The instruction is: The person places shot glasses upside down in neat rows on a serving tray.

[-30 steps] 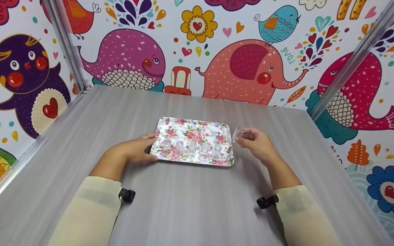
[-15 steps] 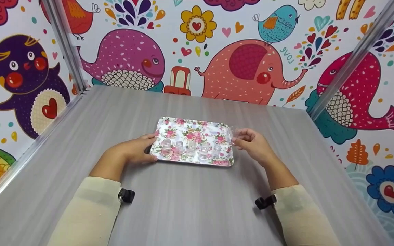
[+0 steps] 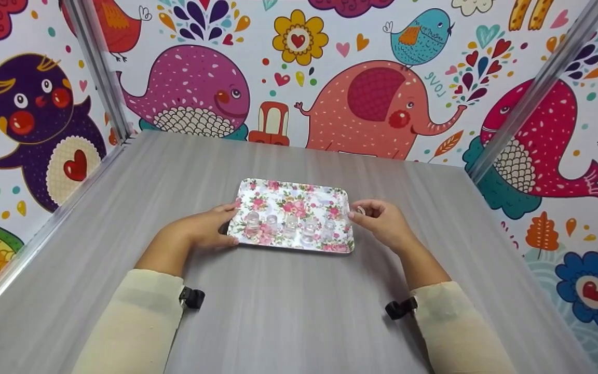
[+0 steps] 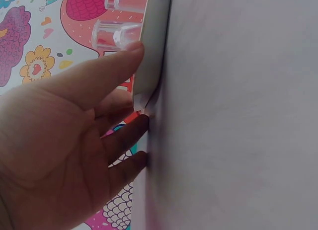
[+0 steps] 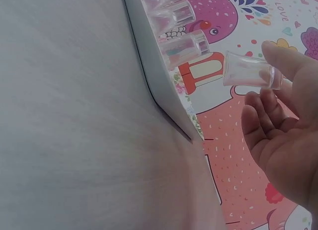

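A floral tray (image 3: 265, 187) lies on the table, with several small clear glass cups (image 3: 252, 223) in a row along its near side. At its left end is my left hand (image 3: 206, 227), thumb at the near corner and fingers at the side rim; the left wrist view shows the thumb (image 4: 107, 73) against the tray wall. Just past the tray's right edge, my right hand (image 3: 384, 221) pinches another clear glass cup (image 5: 246, 72) between thumb and fingertips. In the right wrist view that cup's wider end faces left, and the fingers cover part of its thick end.
The grey wood-grain table (image 3: 288, 311) extends around the tray on all sides. Walls with cartoon prints (image 3: 185, 83) stand behind and at both sides, with metal posts (image 3: 99, 67) at the corners. Both sleeves carry small black wrist cameras (image 3: 193, 297).
My right hand has shifted slightly left with the cup, close to the tray's right edge. The cup has turned and shows less in the head view. My left hand and the tray stay put.
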`<state>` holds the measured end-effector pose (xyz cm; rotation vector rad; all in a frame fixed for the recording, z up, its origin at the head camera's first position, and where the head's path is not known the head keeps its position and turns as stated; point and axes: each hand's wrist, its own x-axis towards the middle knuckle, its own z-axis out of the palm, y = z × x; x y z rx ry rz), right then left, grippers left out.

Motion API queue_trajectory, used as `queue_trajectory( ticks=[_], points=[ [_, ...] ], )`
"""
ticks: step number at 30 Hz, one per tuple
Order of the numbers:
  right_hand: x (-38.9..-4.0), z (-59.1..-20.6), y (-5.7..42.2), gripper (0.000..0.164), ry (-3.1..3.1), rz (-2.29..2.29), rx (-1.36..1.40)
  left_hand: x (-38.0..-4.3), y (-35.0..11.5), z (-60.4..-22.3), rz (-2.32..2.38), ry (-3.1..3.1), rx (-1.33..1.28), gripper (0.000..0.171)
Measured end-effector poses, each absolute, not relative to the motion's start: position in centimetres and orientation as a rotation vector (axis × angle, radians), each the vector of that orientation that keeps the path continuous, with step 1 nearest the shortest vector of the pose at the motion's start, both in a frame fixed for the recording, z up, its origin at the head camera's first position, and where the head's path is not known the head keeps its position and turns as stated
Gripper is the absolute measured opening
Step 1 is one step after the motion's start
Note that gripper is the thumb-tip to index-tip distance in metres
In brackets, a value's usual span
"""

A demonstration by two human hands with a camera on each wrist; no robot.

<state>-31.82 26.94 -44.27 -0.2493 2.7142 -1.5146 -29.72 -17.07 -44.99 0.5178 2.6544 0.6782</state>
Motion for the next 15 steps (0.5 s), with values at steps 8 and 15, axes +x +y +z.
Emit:
queue_trajectory(
  ticks=[8,15],
  points=[
    [-31.88,-44.55,26.67,0.041,2.67,-1.491,-0.301,-29.62,-17.06,-44.94,0.672,2.659,0.519,0.09],
    [-31.77,-44.89,26.29,0.041,2.644,-1.432,-0.298,-29.57,-17.08,-44.91,0.678,2.656,0.528,0.089]
  ],
)
